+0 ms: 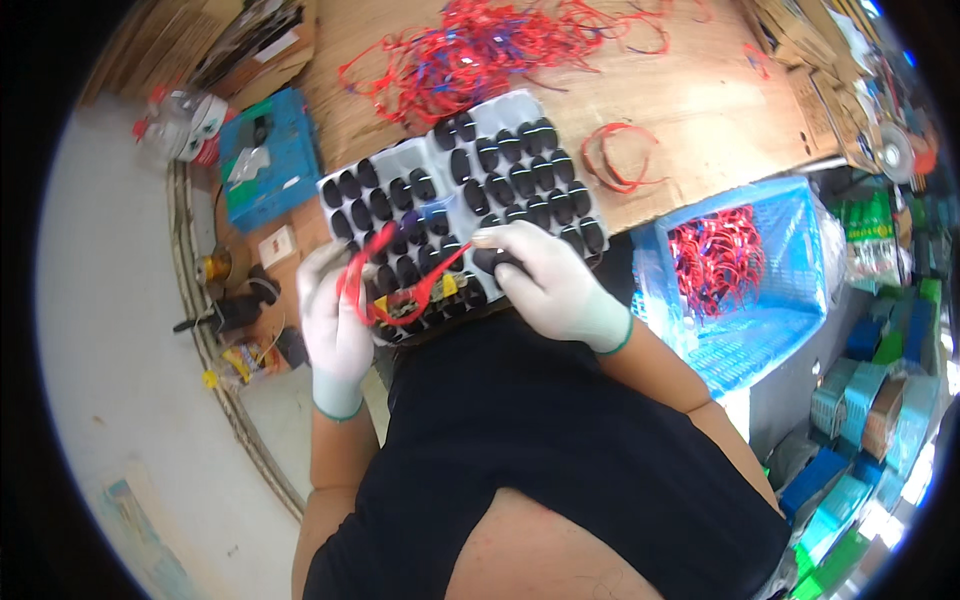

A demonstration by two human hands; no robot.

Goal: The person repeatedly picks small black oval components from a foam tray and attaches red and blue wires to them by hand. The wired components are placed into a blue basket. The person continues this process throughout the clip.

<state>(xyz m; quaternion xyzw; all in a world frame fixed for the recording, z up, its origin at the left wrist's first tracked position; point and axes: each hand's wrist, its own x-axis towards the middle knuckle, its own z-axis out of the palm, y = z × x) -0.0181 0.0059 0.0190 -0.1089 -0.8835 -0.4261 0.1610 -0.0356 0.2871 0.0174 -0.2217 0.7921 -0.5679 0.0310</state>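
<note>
My left hand (335,320), in a white glove with a green cuff, is closed on a red glasses frame (425,295) at its left end. From the frame a thin red strip reaches up toward my right hand (550,280), gloved the same way. Between my right thumb and fingers is a black oval lens (490,258). Whether those fingers also touch the red strip is hard to make out. Beneath both hands lies a pale tray (403,155) with rows of similar black lenses. Its lower left part is hidden behind the left hand and the frame.
A tangled heap of red glasses frames (470,60) covers the table's far side. One loose red frame (625,183) lies right of the tray. A lined blue crate (790,270) of red frames stands at right. Far left are a blue box (268,190) and plastic bottles (185,125).
</note>
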